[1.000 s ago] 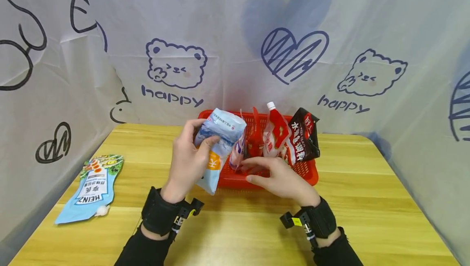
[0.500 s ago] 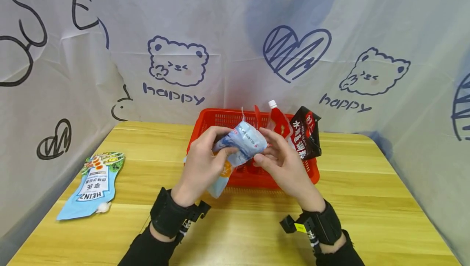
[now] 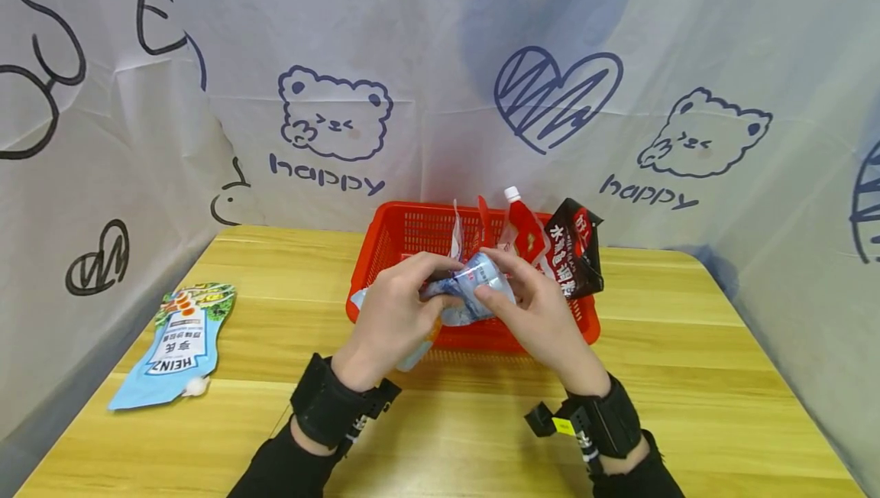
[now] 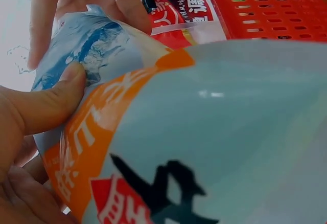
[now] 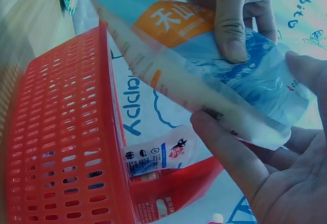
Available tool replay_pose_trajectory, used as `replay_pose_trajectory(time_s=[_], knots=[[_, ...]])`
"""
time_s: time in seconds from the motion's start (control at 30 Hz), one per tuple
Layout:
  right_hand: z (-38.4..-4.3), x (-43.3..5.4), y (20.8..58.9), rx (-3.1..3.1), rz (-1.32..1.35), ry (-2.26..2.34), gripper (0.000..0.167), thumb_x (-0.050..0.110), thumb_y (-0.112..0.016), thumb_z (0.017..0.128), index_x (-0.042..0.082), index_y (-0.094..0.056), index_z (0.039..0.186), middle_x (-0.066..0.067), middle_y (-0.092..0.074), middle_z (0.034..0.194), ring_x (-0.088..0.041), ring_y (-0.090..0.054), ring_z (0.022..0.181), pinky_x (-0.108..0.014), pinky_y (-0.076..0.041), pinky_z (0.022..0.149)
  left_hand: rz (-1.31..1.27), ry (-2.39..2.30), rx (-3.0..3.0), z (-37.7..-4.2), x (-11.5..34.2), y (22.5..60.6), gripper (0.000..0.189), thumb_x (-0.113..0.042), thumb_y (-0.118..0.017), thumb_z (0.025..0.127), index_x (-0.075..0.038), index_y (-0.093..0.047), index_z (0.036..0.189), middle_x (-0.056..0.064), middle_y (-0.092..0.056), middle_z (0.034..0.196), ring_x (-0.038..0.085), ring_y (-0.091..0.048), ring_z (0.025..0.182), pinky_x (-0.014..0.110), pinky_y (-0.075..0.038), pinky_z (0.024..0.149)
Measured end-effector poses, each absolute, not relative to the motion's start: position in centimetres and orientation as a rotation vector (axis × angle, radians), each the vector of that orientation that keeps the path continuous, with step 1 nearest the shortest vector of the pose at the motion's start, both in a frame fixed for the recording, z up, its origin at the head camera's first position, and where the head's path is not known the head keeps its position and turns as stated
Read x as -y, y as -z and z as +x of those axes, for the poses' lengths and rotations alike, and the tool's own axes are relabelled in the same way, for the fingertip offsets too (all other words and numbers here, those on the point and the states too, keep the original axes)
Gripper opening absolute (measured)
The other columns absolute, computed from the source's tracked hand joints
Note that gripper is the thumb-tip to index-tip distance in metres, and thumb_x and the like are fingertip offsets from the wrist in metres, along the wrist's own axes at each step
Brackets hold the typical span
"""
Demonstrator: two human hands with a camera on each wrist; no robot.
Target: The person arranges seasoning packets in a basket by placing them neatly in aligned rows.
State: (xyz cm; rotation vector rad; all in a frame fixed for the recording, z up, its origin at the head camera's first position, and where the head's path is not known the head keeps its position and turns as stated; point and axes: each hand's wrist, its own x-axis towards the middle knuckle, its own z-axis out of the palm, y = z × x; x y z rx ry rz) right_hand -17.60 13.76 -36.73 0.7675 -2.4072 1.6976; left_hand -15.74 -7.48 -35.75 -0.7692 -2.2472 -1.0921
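Observation:
A light blue plastic bag [image 3: 474, 290] with an orange label band is held between both hands, over the front of the red basket. My left hand [image 3: 395, 315] grips its middle, and the thumb [image 4: 66, 93] lies across the printed face in the left wrist view. At the bag's other end is my right hand [image 3: 539, 322], its thumb on the front and its fingers around the back. In the right wrist view, the right index finger [image 5: 230, 152] touches the bag's bottom edge. The bag tilts, and its lower part is partly hidden behind the left hand.
The red perforated basket [image 3: 590, 322] stands at the table's back. In it are a white-capped red pouch [image 3: 528, 234], a black packet [image 3: 574, 253], a red packet [image 3: 484, 224] and a whitish packet [image 3: 457, 234]. A blue Heinz pouch [image 3: 175, 349] lies at left.
My left hand has carried the bag to the right and tilted it. My right hand has come up from the basket's front and taken hold of the bag's end.

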Motion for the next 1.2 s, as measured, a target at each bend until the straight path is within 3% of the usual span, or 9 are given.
replay_pose_trajectory(time_s=[0.2,0.33,0.57,0.83,1.07,1.2], knots=[[-17.9,-13.7,37.1,2.294,0.795,-1.706,0.048,0.003,-0.072,0.097,0.001,-0.058,0.143,-0.02,-0.059,0.139,-0.03,-0.068,0.096,-0.028,-0.061,0.08,-0.769,1.106,2.28,-15.7,7.3,35.7,0.041,0.007,-0.085,0.08,-0.003,-0.07,0.117,0.007,-0.072,0.109,0.018,-0.069,0.095,0.028,-0.061,0.083],[-17.8,-13.4,37.1,2.242,0.759,-1.737,0.046,-0.002,-0.071,0.095,0.0,-0.06,0.14,-0.02,-0.06,0.136,-0.032,-0.067,0.099,-0.026,-0.06,0.08,-0.757,1.109,2.301,-15.7,7.4,35.6,0.047,0.004,-0.088,0.078,-0.004,-0.069,0.121,0.006,-0.069,0.109,0.017,-0.067,0.096,0.028,-0.06,0.083],[-17.5,-12.9,37.4,2.207,0.691,-1.784,0.041,-0.003,-0.068,0.098,-0.002,-0.061,0.138,-0.019,-0.058,0.139,-0.036,-0.066,0.11,-0.026,-0.06,0.083,-0.712,1.048,2.375,-15.7,7.8,35.5,0.062,-0.01,-0.095,0.073,-0.007,-0.065,0.127,0.005,-0.064,0.115,0.017,-0.065,0.1,0.029,-0.059,0.081],[-17.4,-12.8,37.4,2.166,0.705,-1.791,0.04,-0.005,-0.067,0.098,-0.001,-0.062,0.137,-0.018,-0.061,0.136,-0.032,-0.066,0.108,-0.026,-0.06,0.083,-0.669,1.098,2.635,-15.8,9.0,35.1,0.068,-0.028,-0.092,0.08,-0.012,-0.06,0.138,0.001,-0.065,0.124,0.016,-0.064,0.101,0.033,-0.058,0.083],[-17.4,-13.1,37.3,2.128,0.667,-1.801,0.039,-0.004,-0.068,0.097,-0.001,-0.063,0.136,-0.018,-0.066,0.126,-0.019,-0.07,0.1,-0.027,-0.061,0.081,-0.709,1.074,2.882,-16.2,10.2,34.9,0.059,-0.035,-0.092,0.08,-0.013,-0.062,0.127,-0.005,-0.069,0.098,0.012,-0.064,0.081,0.029,-0.056,0.069],[-17.5,-13.2,37.3,2.118,0.667,-1.815,0.04,-0.006,-0.067,0.097,-0.002,-0.063,0.136,-0.019,-0.066,0.125,-0.018,-0.069,0.098,-0.027,-0.061,0.081,-0.725,1.043,2.948,-16.4,10.5,35.1,0.056,-0.032,-0.093,0.079,-0.014,-0.061,0.121,-0.005,-0.07,0.094,0.011,-0.065,0.08,0.029,-0.056,0.07]])
